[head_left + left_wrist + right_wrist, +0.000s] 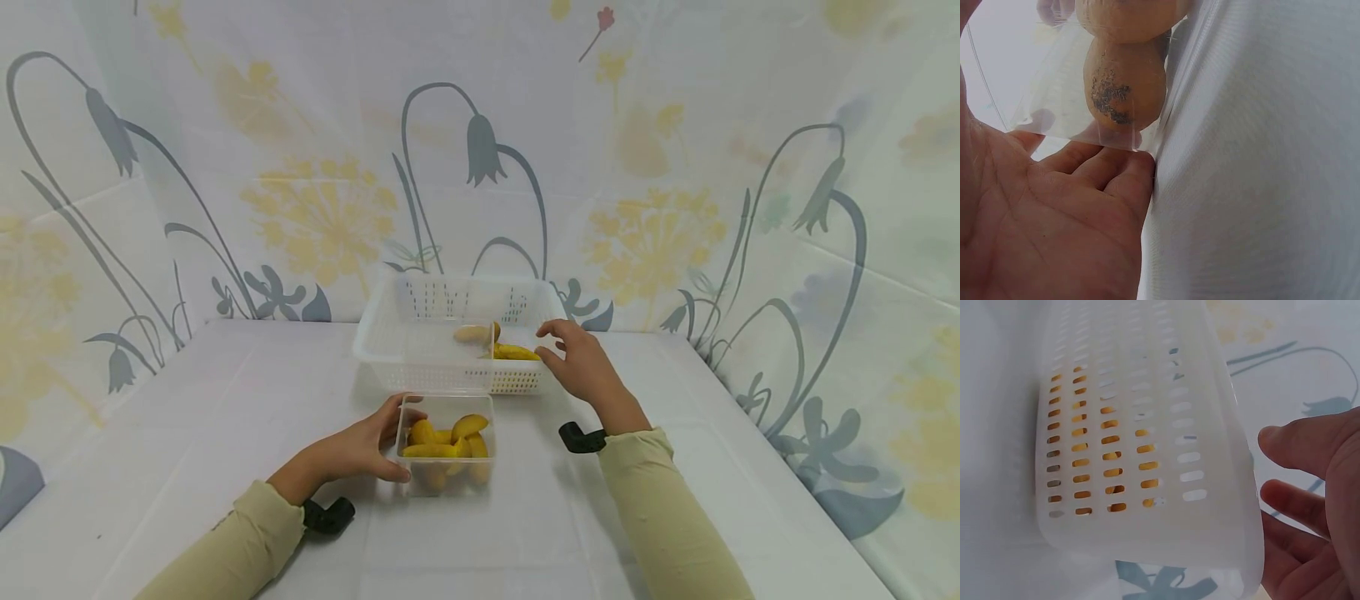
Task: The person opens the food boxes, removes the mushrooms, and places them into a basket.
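My left hand [363, 446] holds a clear plastic box [445, 404] by its left side, thumb at the front corner and fingers round the back. Inside lie several yellow, banana-like fruits [431, 451]; in the left wrist view one fruit [1124, 87] shows dark marks through the wall. Behind the box stands a white perforated basket [420, 372]. A yellow curved fruit [516, 352] lies in its right part, beside an upright clear edge. My right hand [585, 362] hovers by the basket's right rim, thumb and fingers apart, nothing between them.
A white cloth [247, 433] covers the table. Behind it hangs a flower-print backdrop [480, 217], close to the basket's back, with side panels left and right. Black wrist devices [581, 438] sit at both cuffs.
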Demonstrator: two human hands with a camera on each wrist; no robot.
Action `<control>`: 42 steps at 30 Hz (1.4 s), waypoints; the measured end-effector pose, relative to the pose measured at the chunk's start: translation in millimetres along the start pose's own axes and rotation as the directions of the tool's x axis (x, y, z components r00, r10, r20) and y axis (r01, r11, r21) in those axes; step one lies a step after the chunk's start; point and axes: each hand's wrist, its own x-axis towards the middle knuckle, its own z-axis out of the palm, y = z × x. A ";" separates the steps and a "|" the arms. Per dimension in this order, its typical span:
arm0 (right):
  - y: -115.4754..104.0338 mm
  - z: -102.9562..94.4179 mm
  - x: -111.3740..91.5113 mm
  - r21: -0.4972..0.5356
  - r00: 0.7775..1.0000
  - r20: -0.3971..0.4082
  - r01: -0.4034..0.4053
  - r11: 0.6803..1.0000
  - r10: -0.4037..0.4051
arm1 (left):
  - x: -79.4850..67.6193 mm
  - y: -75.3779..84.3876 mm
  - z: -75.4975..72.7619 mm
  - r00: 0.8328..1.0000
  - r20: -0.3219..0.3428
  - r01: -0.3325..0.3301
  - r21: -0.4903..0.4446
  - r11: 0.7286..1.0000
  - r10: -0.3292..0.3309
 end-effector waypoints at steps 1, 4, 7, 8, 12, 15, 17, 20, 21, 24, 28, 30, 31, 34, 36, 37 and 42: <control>-0.3 -0.5 -0.2 -0.001 1.000 0.001 0.006 1.000 -0.006 | 0.0 0.3 0.0 1.000 0.000 0.001 -0.001 1.000 -0.001; -2.8 -2.1 -0.5 -0.011 1.000 -0.003 0.027 1.000 -0.027 | -0.3 1.5 0.1 1.000 0.000 0.001 -0.001 1.000 -0.001; -6.4 -3.6 -1.3 -0.026 0.999 -0.006 0.053 0.998 -0.054 | -0.6 2.7 -0.1 1.000 0.004 0.000 -0.005 1.000 0.000; -8.2 -4.2 -1.7 -0.030 0.998 -0.005 0.063 0.998 -0.063 | -0.7 2.9 -0.1 1.000 0.005 -0.001 -0.003 1.000 0.001; -16.7 -6.4 -3.8 -0.033 0.995 0.008 0.099 0.995 -0.099 | -0.8 3.5 -0.2 1.000 0.007 0.000 -0.002 1.000 0.000; -23.7 -7.4 -5.7 -0.036 0.993 0.017 0.118 0.992 -0.118 | -0.9 3.7 -0.2 1.000 0.009 0.003 -0.002 1.000 -0.003; -27.5 -7.2 -6.9 -0.040 0.991 0.019 0.135 0.990 -0.135 | -1.1 3.7 -0.2 1.000 0.009 0.005 -0.003 1.000 -0.005; -34.1 -7.0 -8.7 -0.030 0.983 0.016 0.181 0.983 -0.181 | -1.6 3.4 -0.3 1.000 0.005 0.009 -0.004 1.000 -0.009; -36.2 -6.8 -9.1 -0.026 0.979 0.012 0.204 0.979 -0.204 | -1.7 3.2 -0.3 1.000 0.004 0.009 -0.004 1.000 -0.009; -42.4 -6.3 -10.3 -0.013 0.967 0.007 0.256 0.967 -0.256 | -1.9 2.6 -0.2 1.000 0.003 0.009 -0.005 1.000 -0.009; -49.9 -5.7 -12.6 0.019 0.958 0.028 0.284 0.959 -0.284 | -2.0 2.5 -0.2 1.000 0.008 0.006 -0.012 1.000 -0.006; -53.1 -5.3 -14.0 0.039 0.954 0.040 0.295 0.955 -0.297 | -2.0 2.7 -0.2 1.000 0.009 0.004 -0.017 1.000 -0.004; -54.5 -5.0 -14.7 0.048 0.950 0.044 0.306 0.951 -0.308 | -2.0 2.8 -0.1 1.000 0.009 0.003 -0.018 1.000 -0.003; -57.8 -3.3 -16.4 0.053 0.938 0.049 0.340 0.939 -0.342 | -2.1 3.1 0.2 1.000 0.007 0.002 -0.020 1.000 -0.002; -59.7 -2.2 -17.5 0.040 0.927 0.055 0.368 0.929 -0.370 | -2.2 3.3 0.4 1.000 0.006 0.002 -0.018 1.000 -0.002; -60.5 -1.5 -17.9 0.038 0.922 0.061 0.381 0.924 -0.382 | -2.2 3.5 0.5 1.000 0.006 0.001 -0.018 1.000 -0.001; -65.7 1.9 -19.1 0.041 0.900 0.100 0.423 0.905 -0.425 | -1.7 3.5 0.5 1.000 0.007 0.002 -0.013 1.000 -0.002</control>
